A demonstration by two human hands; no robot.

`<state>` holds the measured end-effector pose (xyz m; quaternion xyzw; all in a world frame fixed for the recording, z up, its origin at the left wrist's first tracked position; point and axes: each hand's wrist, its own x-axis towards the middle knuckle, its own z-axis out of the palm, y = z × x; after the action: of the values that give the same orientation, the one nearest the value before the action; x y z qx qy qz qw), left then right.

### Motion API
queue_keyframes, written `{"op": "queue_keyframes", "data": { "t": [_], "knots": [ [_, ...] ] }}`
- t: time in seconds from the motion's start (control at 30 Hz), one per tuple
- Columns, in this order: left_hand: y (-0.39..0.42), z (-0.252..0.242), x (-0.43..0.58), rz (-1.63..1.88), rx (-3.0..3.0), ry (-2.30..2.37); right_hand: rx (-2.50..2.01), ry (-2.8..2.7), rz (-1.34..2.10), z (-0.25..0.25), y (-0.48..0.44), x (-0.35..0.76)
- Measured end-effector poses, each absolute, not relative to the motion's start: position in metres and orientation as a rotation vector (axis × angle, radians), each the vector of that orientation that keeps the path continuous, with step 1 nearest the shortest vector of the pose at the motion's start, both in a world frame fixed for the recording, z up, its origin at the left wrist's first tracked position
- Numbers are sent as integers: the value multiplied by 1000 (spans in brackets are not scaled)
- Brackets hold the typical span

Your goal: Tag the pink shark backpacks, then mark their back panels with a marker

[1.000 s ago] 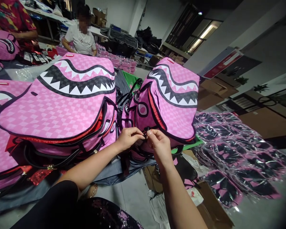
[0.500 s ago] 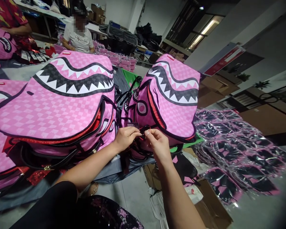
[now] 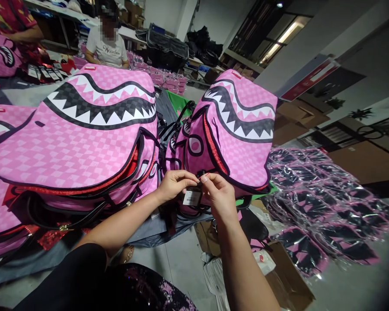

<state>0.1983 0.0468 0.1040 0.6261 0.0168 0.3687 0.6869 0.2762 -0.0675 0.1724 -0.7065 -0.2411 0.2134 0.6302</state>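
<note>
My left hand [image 3: 174, 185] and my right hand [image 3: 218, 195] meet fingertip to fingertip at the lower edge of a pink checkered backpack with a shark-mouth print [image 3: 236, 134]. Both pinch a thin black loop there. A small hang tag [image 3: 192, 198] with a white label dangles just under my fingers. The backpack stands tilted on a green surface, its red-lined zipper edge facing me. A larger pile of the same pink backpacks [image 3: 84, 134] lies to the left of my hands.
Many flat pink-and-black items in clear plastic bags [image 3: 314, 203] spread at the right. Cardboard boxes [image 3: 278, 276] sit on the floor below my right arm. A person in a white shirt [image 3: 105, 43] works at a far table; another person's patterned sleeve [image 3: 9, 19] shows top left.
The hang tag has dropped below my fingers and shows its white label. My hands have stayed at the same spot on the backpack's edge.
</note>
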Motion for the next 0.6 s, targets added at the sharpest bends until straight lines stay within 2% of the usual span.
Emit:
{"op": "queue_keyframes", "data": {
  "t": [0.2,0.6],
  "knots": [
    [44,110,191,1010,1743,-34,-1597,-619,425,167,-69,277],
    [46,105,200,919,1883,105,-1620,-685,351,158,-71,275]
  ]
}}
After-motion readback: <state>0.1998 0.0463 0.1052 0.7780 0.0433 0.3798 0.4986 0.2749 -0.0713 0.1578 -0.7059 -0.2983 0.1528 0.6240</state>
